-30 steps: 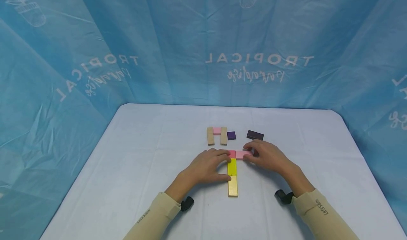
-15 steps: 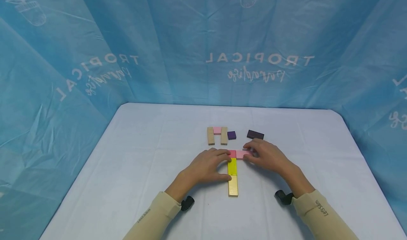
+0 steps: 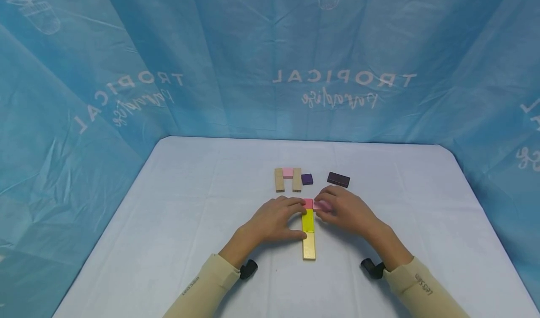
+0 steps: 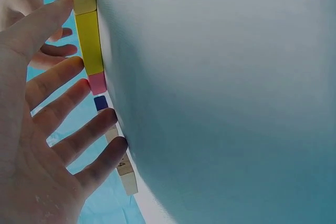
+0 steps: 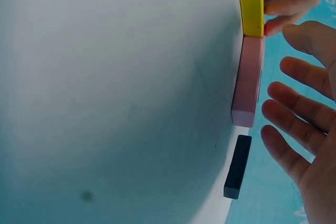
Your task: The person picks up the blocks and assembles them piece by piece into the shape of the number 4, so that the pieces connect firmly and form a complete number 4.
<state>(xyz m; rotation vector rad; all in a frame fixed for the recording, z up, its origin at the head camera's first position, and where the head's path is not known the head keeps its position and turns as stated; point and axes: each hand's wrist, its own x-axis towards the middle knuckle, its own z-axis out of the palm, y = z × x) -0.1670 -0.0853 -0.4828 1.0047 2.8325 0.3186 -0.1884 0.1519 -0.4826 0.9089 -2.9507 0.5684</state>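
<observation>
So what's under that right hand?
Partly under the right hand is the long pink block; its outer end is covered in the head view, but the right wrist view shows it. The table directly below the hand is hidden in the head view.

The tabletop (image 3: 168, 215) is white, the curtain (image 3: 240, 37) white-lettered blue, one block (image 3: 308, 221) yellow, another block (image 5: 248, 77) pink.

Coloured blocks (image 3: 308, 221) on a white table (image 3: 168, 224)
</observation>
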